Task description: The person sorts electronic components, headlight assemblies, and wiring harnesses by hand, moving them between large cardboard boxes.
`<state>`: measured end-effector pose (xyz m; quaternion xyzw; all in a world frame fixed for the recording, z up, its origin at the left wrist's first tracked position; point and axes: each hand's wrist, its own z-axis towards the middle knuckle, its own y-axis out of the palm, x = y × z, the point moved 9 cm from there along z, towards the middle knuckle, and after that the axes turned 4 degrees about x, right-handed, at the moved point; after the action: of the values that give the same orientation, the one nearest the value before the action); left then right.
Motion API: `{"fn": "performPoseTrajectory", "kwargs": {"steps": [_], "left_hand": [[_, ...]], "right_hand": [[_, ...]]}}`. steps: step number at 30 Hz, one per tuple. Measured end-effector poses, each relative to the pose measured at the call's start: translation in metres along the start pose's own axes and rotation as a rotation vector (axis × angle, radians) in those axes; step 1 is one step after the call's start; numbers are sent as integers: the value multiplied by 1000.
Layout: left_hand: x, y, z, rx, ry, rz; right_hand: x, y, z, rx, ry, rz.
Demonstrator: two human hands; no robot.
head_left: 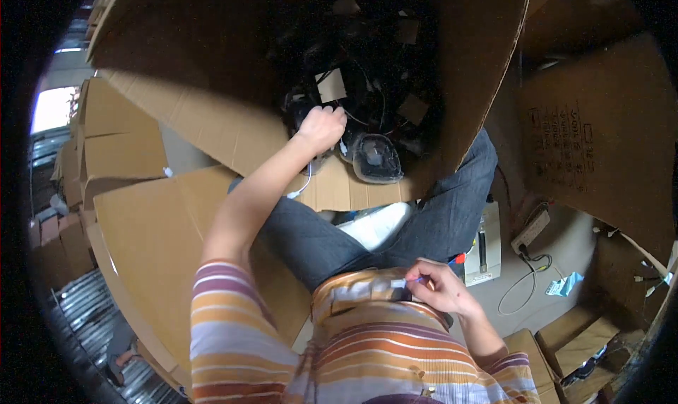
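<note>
My left hand [323, 130] reaches into a large open cardboard box [205, 132]. Its fingers are curled closed among dark objects, and what they grip is hidden. Beside it lies a dark, rounded, glossy piece [377, 158] that looks like a clear-covered housing. A white cable [308, 178] with a white plug end hangs over the box flap below the hand. Close to my waist, my right hand [439, 288] pinches a small, slim white and purple piece [409, 282] whose kind I cannot make out. Several more dark pieces, cables and a square cardboard bit [330, 85] fill the shadowed box.
My legs [452, 213] straddle the box's near edge. At right stand a pale metal case with a black handle [483, 245], a power strip [531, 229] with a looped cable, and another tall cardboard box [600, 121]. Flattened cardboard [162, 241] spreads at left.
</note>
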<state>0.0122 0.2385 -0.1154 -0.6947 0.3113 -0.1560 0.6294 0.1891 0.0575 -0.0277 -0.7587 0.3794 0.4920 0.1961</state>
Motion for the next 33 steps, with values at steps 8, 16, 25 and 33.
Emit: {"fn": "performPoseTrajectory", "kwargs": {"steps": [8, 16, 25, 33], "left_hand": [[-6, 86, 44, -410, -3, 125], [-10, -48, 13, 58, -15, -520], [68, -57, -66, 109, -435, -2214], [112, -76, -91, 11, -387, -1998]], "right_hand": [[18, -20, 6, 104, 62, 95], [-2, -14, 20, 41, 36, -5], [-20, -1, 15, 3, -29, -69], [-23, 0, 12, 38, 63, -48]]}}
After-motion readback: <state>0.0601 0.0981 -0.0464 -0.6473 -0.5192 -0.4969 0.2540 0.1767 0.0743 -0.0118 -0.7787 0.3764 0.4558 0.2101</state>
